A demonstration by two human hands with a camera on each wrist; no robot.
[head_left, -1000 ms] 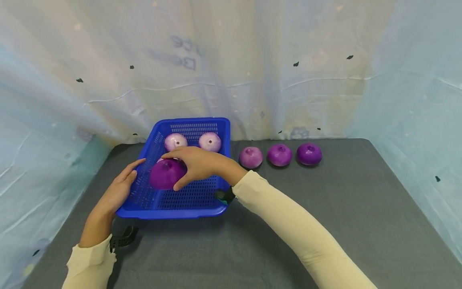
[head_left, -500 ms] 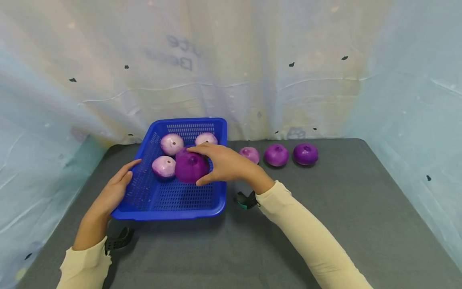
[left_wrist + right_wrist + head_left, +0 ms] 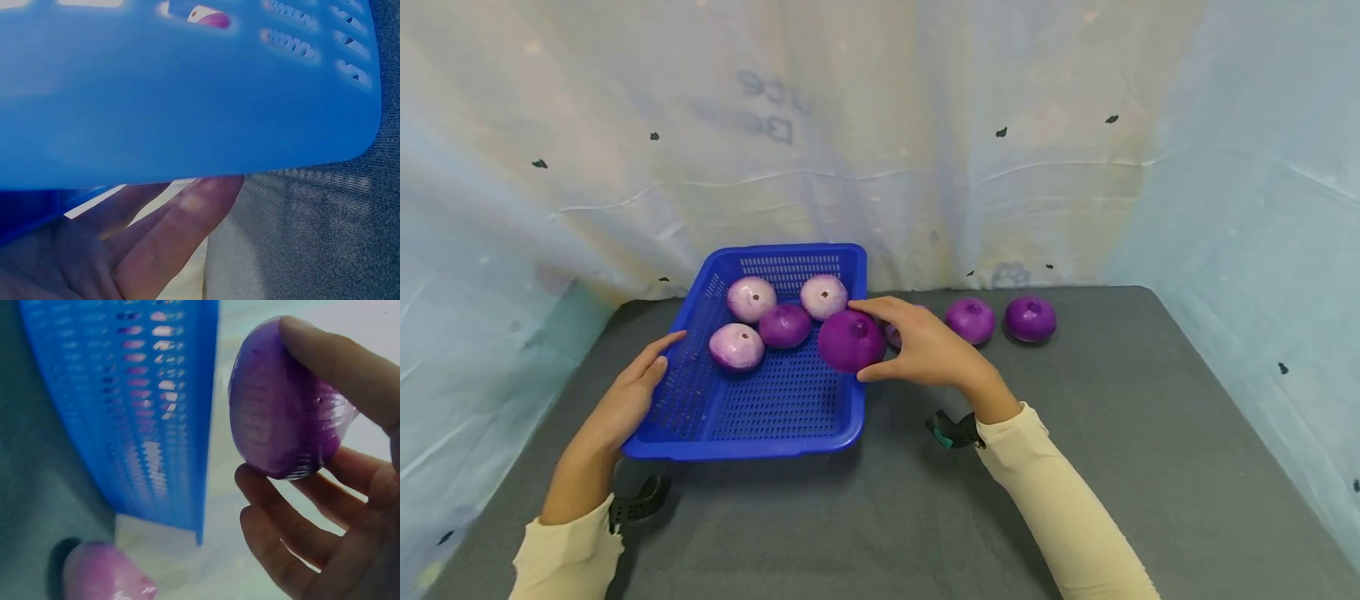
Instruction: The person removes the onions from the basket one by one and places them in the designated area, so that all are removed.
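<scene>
My right hand (image 3: 887,346) grips a dark purple onion (image 3: 850,340) between thumb and fingers, held just above the right rim of the blue perforated basket (image 3: 752,437). The right wrist view shows that onion (image 3: 284,403) in my fingers (image 3: 294,519), beside the basket's wall (image 3: 144,412). Inside the basket lie three pale onions (image 3: 737,345) and a dark one (image 3: 784,325). My left hand (image 3: 640,387) rests with straight fingers against the basket's left wall; its fingers (image 3: 169,237) lie under the blue wall (image 3: 187,94).
Two dark purple onions (image 3: 970,320) (image 3: 1030,317) sit in a row on the grey table (image 3: 1150,433), and a paler one (image 3: 892,334) is half hidden behind my right hand. Plastic sheeting (image 3: 925,150) walls in the back and sides.
My right hand has carried the dark onion rightward from the basket's left part to its right rim, uncovering the onions behind it. The left hand has stayed on the basket.
</scene>
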